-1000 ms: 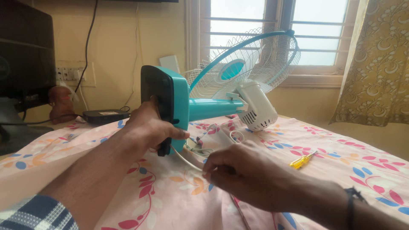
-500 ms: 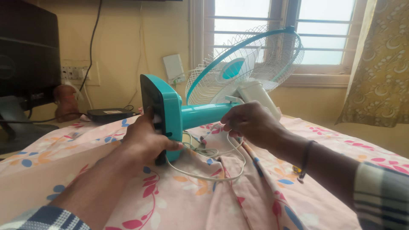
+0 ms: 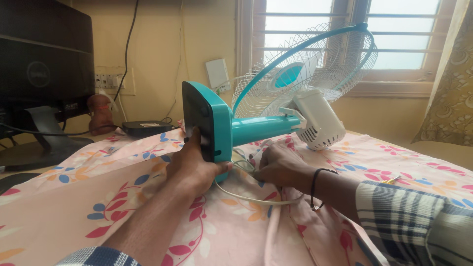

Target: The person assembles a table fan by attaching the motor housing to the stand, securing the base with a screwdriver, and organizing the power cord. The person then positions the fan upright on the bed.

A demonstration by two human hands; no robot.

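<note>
A teal table fan [image 3: 276, 106] lies on its side on a bed covered with a pink flowered sheet [image 3: 98, 197], its round base tipped up toward the camera and its wire cage pointing at the window [image 3: 394, 39]. The left hand [image 3: 194, 165] is wrapped around the lower edge of the fan base [image 3: 207, 123], fingers curled on the rim and thumb on the dark underside, holding it steady. The right hand [image 3: 278, 165] rests on the sheet just beside the base, fingers bent down onto the white cord [image 3: 256, 198] where it leaves the fan; whether they pinch it or only press on it cannot be told.

To handle this well, I judge the base needs a firm, even grip so the heavy cage end does not roll, and the cord wants gentle fingers near its exit point, not a sharp tug.

Counted: one fan, one white motor housing [image 3: 320, 118], one cord looping over the sheet, one dark monitor [image 3: 44, 74] at the left, one small black box [image 3: 145, 127] behind, one wall socket plate [image 3: 116, 81], one curtain [image 3: 451, 88], two hands
</note>
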